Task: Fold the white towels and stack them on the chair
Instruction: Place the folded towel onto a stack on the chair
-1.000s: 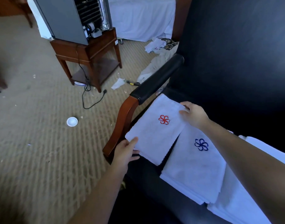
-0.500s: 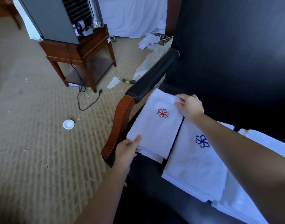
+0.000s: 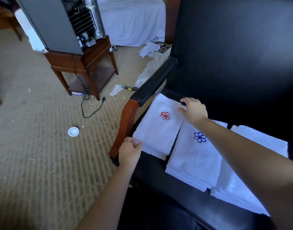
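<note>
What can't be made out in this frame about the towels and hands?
Head view only:
- Plain towels: count hidden by the right forearm.
- Left hand: fingers hidden by its own back, so its grip on the red-logo towel is unclear.
- Chair: right side cut off by the frame edge.
- Clutter by the bed: too small to identify.

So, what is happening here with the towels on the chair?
A person is arranging folded white towels on a black armchair. The red-emblem towel lies on the chair seat, next to the padded armrest. The left hand pinches its near corner and the right hand rests on its far corner. Right beside it lies the blue-emblem towel, and further right are more white towels.
</note>
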The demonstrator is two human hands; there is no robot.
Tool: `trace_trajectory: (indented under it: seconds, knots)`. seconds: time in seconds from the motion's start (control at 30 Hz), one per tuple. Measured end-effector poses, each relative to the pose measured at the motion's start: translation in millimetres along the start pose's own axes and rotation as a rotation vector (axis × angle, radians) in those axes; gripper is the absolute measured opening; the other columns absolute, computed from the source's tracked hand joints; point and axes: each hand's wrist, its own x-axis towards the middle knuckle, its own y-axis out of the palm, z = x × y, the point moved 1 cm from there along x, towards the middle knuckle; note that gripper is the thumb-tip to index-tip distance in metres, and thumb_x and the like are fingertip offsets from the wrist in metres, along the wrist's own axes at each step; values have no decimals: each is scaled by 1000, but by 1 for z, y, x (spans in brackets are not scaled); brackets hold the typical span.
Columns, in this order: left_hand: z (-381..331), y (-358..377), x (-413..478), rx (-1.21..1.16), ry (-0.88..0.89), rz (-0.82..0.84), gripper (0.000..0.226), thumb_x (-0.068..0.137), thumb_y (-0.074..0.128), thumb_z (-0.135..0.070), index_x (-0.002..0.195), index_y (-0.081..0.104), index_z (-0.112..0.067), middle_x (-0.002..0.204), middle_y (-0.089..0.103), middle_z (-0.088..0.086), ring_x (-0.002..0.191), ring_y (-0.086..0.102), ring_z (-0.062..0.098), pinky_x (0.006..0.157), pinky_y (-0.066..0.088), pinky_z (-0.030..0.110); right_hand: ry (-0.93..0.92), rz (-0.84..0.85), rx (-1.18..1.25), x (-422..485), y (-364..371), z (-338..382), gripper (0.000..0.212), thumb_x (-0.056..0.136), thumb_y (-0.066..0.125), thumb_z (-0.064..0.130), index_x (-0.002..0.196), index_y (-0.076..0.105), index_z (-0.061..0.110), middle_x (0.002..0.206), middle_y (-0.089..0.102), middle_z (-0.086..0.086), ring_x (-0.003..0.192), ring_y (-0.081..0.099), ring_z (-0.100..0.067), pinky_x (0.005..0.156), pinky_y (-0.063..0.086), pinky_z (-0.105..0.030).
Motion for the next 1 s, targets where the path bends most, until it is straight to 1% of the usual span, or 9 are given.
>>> trace_trajectory:
  seconds: [0.1, 0.2, 0.37, 0.53, 0.63, 0.73, 0.83, 0.9, 1.0]
  knots:
    - [-13, -19, -16, 264, 226, -44, 28, 91, 62, -29, 115, 57, -15, 109, 63, -6, 100, 59, 14, 80, 48, 30, -28, -32, -9, -26, -14, 6, 39, 97, 54, 34, 131, 53, 17, 122, 61, -6, 114, 51, -28, 90, 41, -39]
    - [-29, -44, -36, 449, 373, -53, 30, 94, 58, -29, 121, 54, -15, 120, 60, -3, 108, 58, 18, 85, 47, 32, -37, -60, 20, -56, -31, 14, 37, 96, 55, 34, 130, 54, 17, 120, 64, -5, 113, 53, -27, 89, 42, -39]
    - [-41, -85, -87, 739, 584, -151, 28, 94, 53, -27, 119, 52, -15, 120, 57, 2, 113, 51, 23, 90, 38, 33, -82, -181, 59, -119, -70, 29, 34, 94, 58, 30, 124, 60, 16, 114, 66, -5, 107, 55, -28, 85, 44, -39]
    - [-39, -123, -142, 918, 642, -214, 31, 95, 50, -31, 123, 49, -16, 124, 53, 1, 118, 45, 22, 95, 35, 34, -155, -304, 72, -191, -103, 49, 33, 93, 60, 27, 122, 62, 13, 111, 68, -6, 104, 57, -30, 82, 45, -41]
    - [-34, -142, -178, 946, 660, -212, 36, 95, 52, -31, 127, 47, -17, 128, 50, 1, 122, 43, 23, 98, 34, 35, -248, -357, -28, -234, -112, 57, 31, 90, 64, 23, 118, 65, 10, 107, 69, -11, 99, 58, -34, 77, 43, -41]
    - [-22, -158, -216, 952, 676, -190, 39, 96, 52, -33, 132, 45, -18, 131, 49, 1, 123, 44, 22, 99, 35, 36, -292, -379, -104, -275, -108, 65, 27, 81, 74, 19, 105, 70, 7, 96, 71, -13, 87, 61, -37, 71, 44, -41]
    - [-5, -173, -252, 918, 664, -227, 40, 97, 50, -35, 133, 45, -20, 132, 49, -1, 124, 43, 20, 101, 34, 36, -296, -407, -91, -314, -101, 75, 27, 72, 82, 17, 95, 71, 8, 84, 70, -11, 75, 62, -35, 64, 47, -40]
    - [9, -180, -276, 885, 644, -258, 41, 97, 49, -37, 135, 44, -21, 132, 49, -2, 125, 44, 19, 102, 34, 35, -323, -438, -58, -336, -96, 85, 26, 71, 82, 18, 92, 71, 9, 82, 70, -9, 73, 62, -34, 62, 48, -40]
    - [28, -189, -303, 852, 618, -283, 45, 97, 48, -39, 138, 42, -21, 133, 48, -3, 125, 44, 19, 100, 35, 35, -363, -449, 7, -361, -89, 102, 25, 70, 82, 18, 92, 71, 10, 82, 70, -8, 73, 63, -34, 64, 49, -40]
